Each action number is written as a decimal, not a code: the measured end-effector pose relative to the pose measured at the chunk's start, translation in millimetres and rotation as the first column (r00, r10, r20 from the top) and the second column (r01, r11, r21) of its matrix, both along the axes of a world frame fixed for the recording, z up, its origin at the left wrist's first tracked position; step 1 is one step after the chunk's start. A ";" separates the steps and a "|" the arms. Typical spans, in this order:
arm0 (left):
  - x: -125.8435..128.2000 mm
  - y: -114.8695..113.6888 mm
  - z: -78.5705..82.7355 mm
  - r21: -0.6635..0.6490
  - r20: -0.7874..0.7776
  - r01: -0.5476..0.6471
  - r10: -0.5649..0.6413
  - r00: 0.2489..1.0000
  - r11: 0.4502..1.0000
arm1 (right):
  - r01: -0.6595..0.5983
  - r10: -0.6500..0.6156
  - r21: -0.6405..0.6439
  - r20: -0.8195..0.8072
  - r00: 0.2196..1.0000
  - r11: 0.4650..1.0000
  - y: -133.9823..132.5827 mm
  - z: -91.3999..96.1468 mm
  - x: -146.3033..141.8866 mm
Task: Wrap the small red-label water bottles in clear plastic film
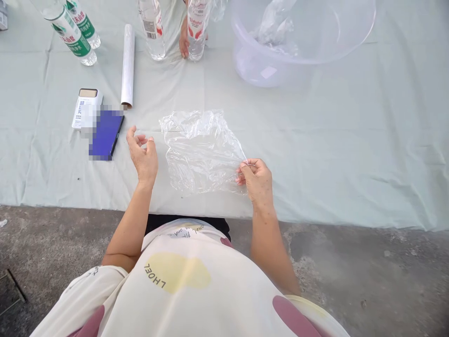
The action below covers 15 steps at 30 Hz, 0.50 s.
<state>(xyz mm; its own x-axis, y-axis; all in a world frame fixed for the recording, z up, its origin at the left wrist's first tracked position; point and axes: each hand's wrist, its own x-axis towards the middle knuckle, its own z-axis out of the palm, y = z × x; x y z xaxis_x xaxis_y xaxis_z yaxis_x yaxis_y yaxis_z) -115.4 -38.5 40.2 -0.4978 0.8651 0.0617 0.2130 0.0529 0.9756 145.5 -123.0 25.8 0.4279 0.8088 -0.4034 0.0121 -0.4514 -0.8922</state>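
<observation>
A crinkled sheet of clear plastic film (201,154) is spread over the cloth-covered table in front of me. My right hand (257,182) pinches its right edge between thumb and fingers. To the left of the film, my left hand (143,157) is raised with nothing in it, its fingers curved and apart from the thumb. The film and this hand do not touch. Just beyond my left hand lies a phone (107,133) with a blue screen, partly blurred out. A roll of plastic film (128,65) lies farther back.
A white power bank (86,107) lies by the phone. Water bottles (72,37) stand at the back left, with more bottles (152,32) at the back middle. Another person's hand (184,40) touches one. A clear plastic basin (256,70) holding crumpled film (277,23) stands at the back right.
</observation>
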 end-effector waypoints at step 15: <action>39.3 -28.7 -30.0 -0.470 -0.745 0.515 -0.635 0.205 0.717 | -0.103 0.121 -0.097 0.209 0.970 0.990 82.8 12.5 16.6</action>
